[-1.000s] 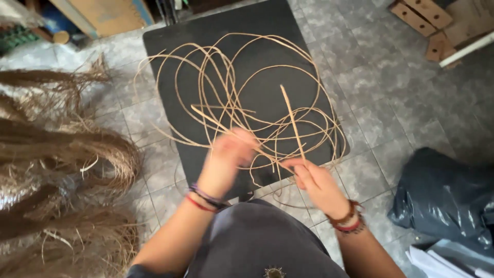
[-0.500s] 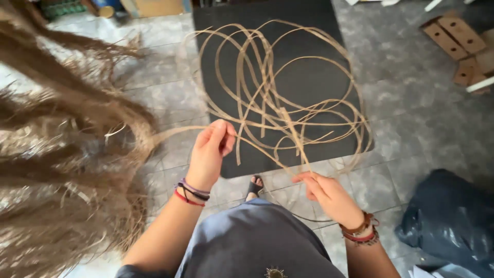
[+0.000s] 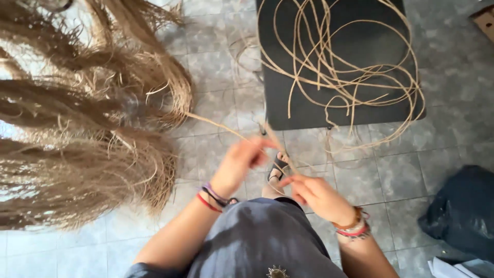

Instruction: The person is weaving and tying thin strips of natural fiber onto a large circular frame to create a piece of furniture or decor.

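While the left hand [image 3: 242,162] pinches a thin tan strand [image 3: 221,126] running from the dry fibre bundles [image 3: 92,134] at left, the right hand [image 3: 316,195] closes loosely on its near end above the lap. It looks light, springy and apt to kink, best gripped near an end. Blur hides the fingertips, and the loose coil [image 3: 339,67] on the dark mat [image 3: 360,46] is cut off at the far edge.

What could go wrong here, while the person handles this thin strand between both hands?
1. The strand runs from the bundle of dry fibres to the left hand and right hand; pulling may drag more fibres loose or snap it.
2. The loose coils on the dark mat overlap heavily and could tangle.
3. Coils lie near the sandalled foot, which might catch one.
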